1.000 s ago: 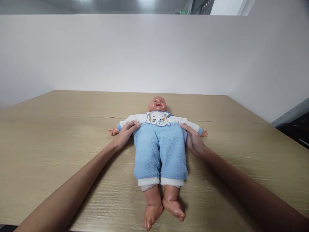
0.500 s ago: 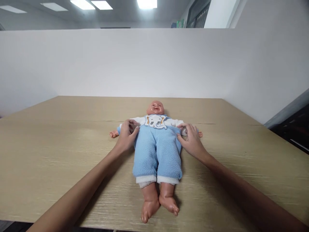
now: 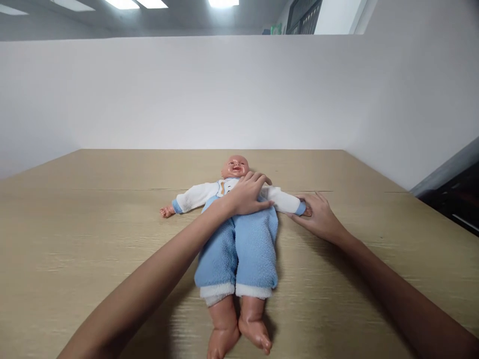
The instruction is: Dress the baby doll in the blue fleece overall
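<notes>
A baby doll [image 3: 256, 249] lies on its back on the table, feet toward me, in light blue fleece trousers and a white top with blue cuffs. My left hand [image 3: 249, 193] reaches across its chest, partly hiding the printed animal face. Its fingers and thumb are curled around the upper sleeve [image 3: 286, 200] at the right of the picture. At the end of that same sleeve, my right hand [image 3: 318, 217] has its fingers and thumb around the blue cuff and the doll's small hand. The doll's other arm [image 3: 196, 196] stretches out to the left, untouched.
The wooden table [image 3: 93, 239] has a thin seam running across it. Behind it stands a white partition [image 3: 209, 89], with another white wall along the right. A dark object [image 3: 454, 187] is beyond the table's right edge.
My left hand has moved right from the doll's left-side arm onto its chest and opposite shoulder. My right hand has slid outward to the cuff. That arm now reaches straighter out.
</notes>
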Available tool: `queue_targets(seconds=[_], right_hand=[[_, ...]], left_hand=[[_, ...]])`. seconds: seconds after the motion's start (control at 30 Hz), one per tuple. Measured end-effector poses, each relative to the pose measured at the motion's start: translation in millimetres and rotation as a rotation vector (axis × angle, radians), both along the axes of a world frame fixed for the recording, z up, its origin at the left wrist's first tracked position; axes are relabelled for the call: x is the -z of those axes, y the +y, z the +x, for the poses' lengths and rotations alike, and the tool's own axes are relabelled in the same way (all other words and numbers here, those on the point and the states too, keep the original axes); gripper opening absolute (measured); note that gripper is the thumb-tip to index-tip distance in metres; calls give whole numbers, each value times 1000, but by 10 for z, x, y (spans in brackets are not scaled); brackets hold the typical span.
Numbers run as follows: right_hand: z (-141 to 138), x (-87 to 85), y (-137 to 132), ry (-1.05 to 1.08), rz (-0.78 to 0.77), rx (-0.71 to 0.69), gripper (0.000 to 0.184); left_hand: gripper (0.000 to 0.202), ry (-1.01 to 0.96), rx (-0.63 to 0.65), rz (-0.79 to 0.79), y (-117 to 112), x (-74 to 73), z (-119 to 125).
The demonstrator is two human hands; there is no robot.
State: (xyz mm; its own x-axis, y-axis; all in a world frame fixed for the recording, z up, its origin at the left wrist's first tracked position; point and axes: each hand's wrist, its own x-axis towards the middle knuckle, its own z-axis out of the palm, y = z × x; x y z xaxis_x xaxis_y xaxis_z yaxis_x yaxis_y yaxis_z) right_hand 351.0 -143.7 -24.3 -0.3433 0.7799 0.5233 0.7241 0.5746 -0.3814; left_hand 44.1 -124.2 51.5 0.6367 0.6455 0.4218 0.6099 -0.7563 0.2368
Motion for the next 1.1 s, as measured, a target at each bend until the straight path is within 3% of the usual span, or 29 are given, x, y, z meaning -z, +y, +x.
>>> queue_targets(seconds=[0.17, 0.33, 0.43, 0.57, 0.7, 0.87, 1.1], right_hand=[[-262, -218, -262, 389, -143, 40, 50], [-395, -227, -353, 790, -385, -102, 75], [-380, -143, -336, 851, -509, -83, 88], [-396, -45, -356, 548, -546, -8, 75], [-588, -45, -379, 314, -416, -174, 57], [-1059, -163, -370, 483, -524, -309, 41], [-1881, -376, -175, 939, -626, -284, 34]], left_hand=[[70, 157, -9, -63, 184, 105, 143], [51, 71, -65, -20, 123, 148, 125], [42, -35, -84, -7, 84, 169, 92], [34, -253, -59, -43, 62, 182, 10], [26, -582, -22, -196, 52, 164, -113], [33, -996, 65, -330, 53, 189, -319], [57, -1343, -10, -463, 139, 265, -635]])
